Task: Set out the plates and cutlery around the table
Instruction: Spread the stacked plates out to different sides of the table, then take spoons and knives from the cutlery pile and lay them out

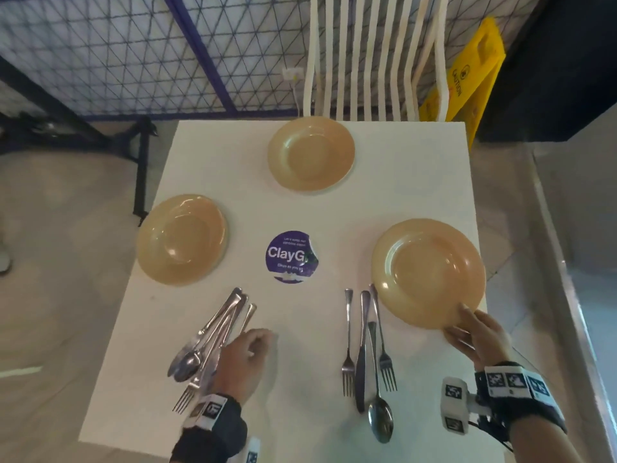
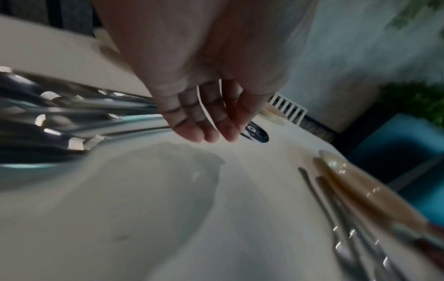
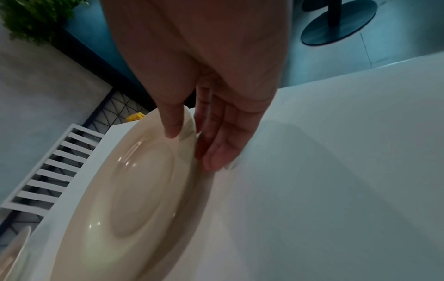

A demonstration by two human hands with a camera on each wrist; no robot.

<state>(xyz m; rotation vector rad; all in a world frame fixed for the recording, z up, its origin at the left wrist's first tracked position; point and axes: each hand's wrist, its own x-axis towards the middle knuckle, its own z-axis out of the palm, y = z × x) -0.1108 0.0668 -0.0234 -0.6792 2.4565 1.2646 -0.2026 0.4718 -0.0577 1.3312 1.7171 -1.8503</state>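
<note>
Three tan plates sit on the white table [image 1: 230, 162]: one at the far side [image 1: 310, 153], one at the left [image 1: 182, 238], one at the right [image 1: 429, 272]. My right hand [image 1: 464, 325] pinches the right plate's [image 3: 134, 190] near rim, with the thumb [image 3: 171, 123] on top and the fingers along the edge. A bundle of cutlery [image 1: 213, 339] lies at the near left. My left hand [image 1: 257, 342] hovers just right of the bundle [image 2: 60, 117] with relaxed fingers [image 2: 192, 131] that hold nothing. A second cutlery group [image 1: 367, 355] lies left of the right plate.
A round purple sticker [image 1: 290, 257] marks the table's middle. A white slatted chair [image 1: 367, 55] stands at the far side, with a yellow caution sign [image 1: 467, 78] to its right. The right plate overhangs the table's right edge slightly.
</note>
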